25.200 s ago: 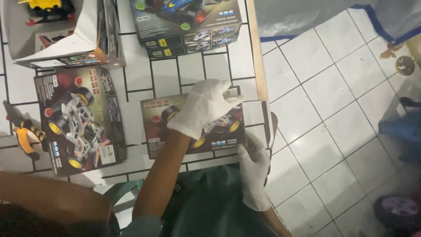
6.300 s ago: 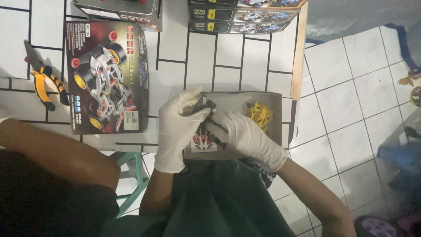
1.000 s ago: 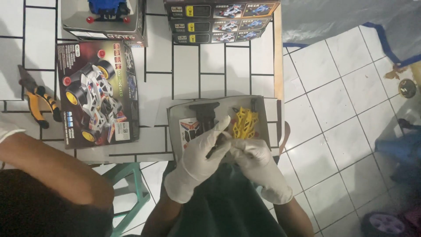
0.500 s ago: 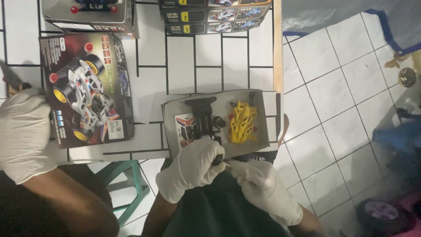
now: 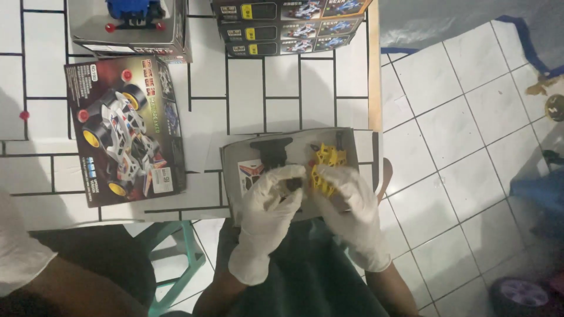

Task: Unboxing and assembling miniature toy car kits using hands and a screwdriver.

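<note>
Right hand: our gloved right hand [image 5: 346, 196] sits at centre frame, fingers curled and pinching the yellow parts frame [image 5: 326, 167] at its lower edge.
Left hand: our gloved left hand [image 5: 276, 196] is just left of it, fingers bent onto a small dark part [image 5: 292, 184] between the two hands; we cannot tell how firmly it grips.
Key relation: the yellow parts frame lies just above the right hand, toward the top of the frame, so that hand is the nearer one; its long axis runs roughly up-down in the picture.
Where it rests: over the open grey tray [image 5: 235, 170] on the tiled counter [image 5: 247, 88].
Count: we count one yellow parts frame, one black chassis piece [image 5: 271, 149], one sticker sheet [image 5: 249, 173].
Around: one flat kit box [image 5: 126, 129] at left, one stack of boxes [image 5: 291, 23] at top.
</note>
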